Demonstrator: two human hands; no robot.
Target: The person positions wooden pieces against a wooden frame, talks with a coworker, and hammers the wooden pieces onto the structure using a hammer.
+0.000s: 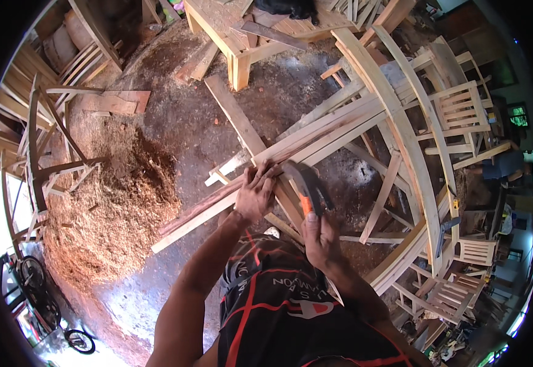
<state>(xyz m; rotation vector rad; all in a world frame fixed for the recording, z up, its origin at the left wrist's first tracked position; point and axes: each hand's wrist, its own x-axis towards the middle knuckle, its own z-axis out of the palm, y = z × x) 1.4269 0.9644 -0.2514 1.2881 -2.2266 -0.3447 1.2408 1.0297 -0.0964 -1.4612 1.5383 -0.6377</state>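
My left hand [256, 197] is bent over a pair of long wooden planks [334, 125], pressing and gripping them near the middle. The planks run diagonally from lower left to upper right, lying side by side. My right hand [321, 237], closed, holds a tool with an orange grip [306, 203] and a dark grey curved part [304, 179]; motion blurs it, so its exact kind cannot be made out. The tool is just right of my left hand, above the timber. Under the planks, a crossing board [236, 116] slants from upper left toward lower right.
Large curved beams [404, 137] rise at the right, with slatted wooden frames [462, 110] beyond. A wooden table [240, 70] bearing offcuts stands at the far side. Shavings [113, 226] are heaped at the left, near dark curved wooden frames [34, 147]. Bicycle-like wheels [80, 341] show lower left.
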